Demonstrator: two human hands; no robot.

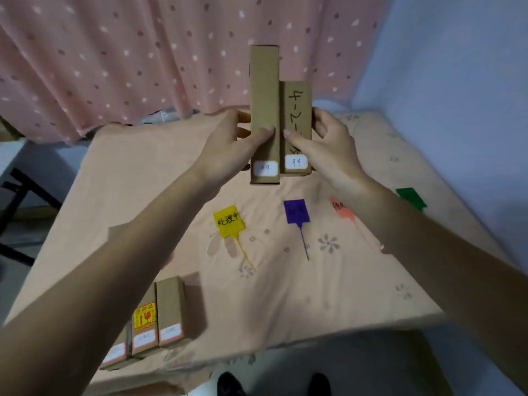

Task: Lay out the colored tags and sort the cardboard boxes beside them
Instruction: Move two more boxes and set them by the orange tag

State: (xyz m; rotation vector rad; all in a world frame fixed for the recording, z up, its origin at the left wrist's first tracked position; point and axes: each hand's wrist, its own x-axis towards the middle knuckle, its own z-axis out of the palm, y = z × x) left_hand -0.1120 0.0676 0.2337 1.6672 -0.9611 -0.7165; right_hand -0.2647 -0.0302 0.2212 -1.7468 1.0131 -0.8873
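Two long cardboard boxes are held side by side above the table. My left hand grips the taller box, and my right hand grips the shorter box with black handwriting on it. Each box has a white label at its near end. On the cloth below lie a yellow tag, a purple tag, a salmon tag partly behind my right arm, and a green tag at the right.
Three more cardboard boxes lie together at the table's near left edge, one with a yellow sticker. The peach floral cloth covers the table. A pink dotted curtain hangs behind, and a dark frame stands to the left.
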